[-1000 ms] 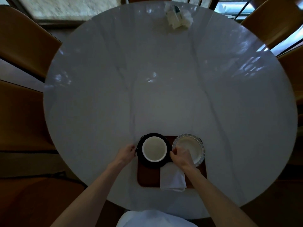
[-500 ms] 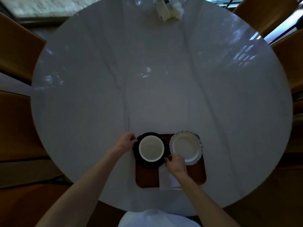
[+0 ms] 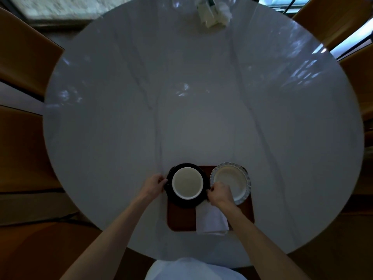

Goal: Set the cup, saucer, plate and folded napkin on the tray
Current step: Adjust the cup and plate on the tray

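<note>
We see the white cup [image 3: 187,183] sitting on the black saucer [image 3: 186,201], between our two hands, at the far left corner of the brown tray [image 3: 180,219]. Our left hand [image 3: 153,183] curls its fingers at the saucer's left rim; our right hand [image 3: 220,192] pinches its right rim. Just beyond the right hand lies the white fluted plate [image 3: 232,178], on the tray's far right. Below that hand's wrist the folded napkin [image 3: 211,220] rests on the tray's near edge. The tray sits on the round pale table [image 3: 201,98].
</note>
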`<state>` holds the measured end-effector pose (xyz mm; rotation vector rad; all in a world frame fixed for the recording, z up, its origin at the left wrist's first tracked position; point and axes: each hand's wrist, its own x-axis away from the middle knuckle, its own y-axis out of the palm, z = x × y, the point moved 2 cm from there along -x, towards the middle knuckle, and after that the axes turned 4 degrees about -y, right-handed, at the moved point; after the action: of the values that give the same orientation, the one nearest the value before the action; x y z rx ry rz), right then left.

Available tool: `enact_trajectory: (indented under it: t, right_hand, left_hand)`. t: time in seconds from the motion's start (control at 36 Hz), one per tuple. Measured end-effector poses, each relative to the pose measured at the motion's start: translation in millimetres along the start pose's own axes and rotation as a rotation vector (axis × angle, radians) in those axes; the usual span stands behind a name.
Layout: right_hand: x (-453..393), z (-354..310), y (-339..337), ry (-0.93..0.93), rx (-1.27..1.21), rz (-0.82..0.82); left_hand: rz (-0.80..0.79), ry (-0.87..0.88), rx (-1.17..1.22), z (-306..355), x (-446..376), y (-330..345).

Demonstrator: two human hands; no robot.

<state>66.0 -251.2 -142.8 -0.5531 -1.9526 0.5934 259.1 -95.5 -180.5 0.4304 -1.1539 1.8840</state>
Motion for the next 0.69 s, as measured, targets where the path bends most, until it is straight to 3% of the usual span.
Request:
enact_trajectory:
  t: [0.11,0.44,0.69]
  right_hand:
    - [3,2,2,0.032,-0.039,-0.083]
    - [5,6,6,-0.046,-0.082,0.052]
    - [15,10,19,0.007,-0.152,0.002]
  left_hand:
    - [-0.011,-0.023,0.013,-4,0,2]
    - [-0.091,-0.081,0.045,-2,4,2]
    - [-0.036,0.003,0.008,18,-10,-12]
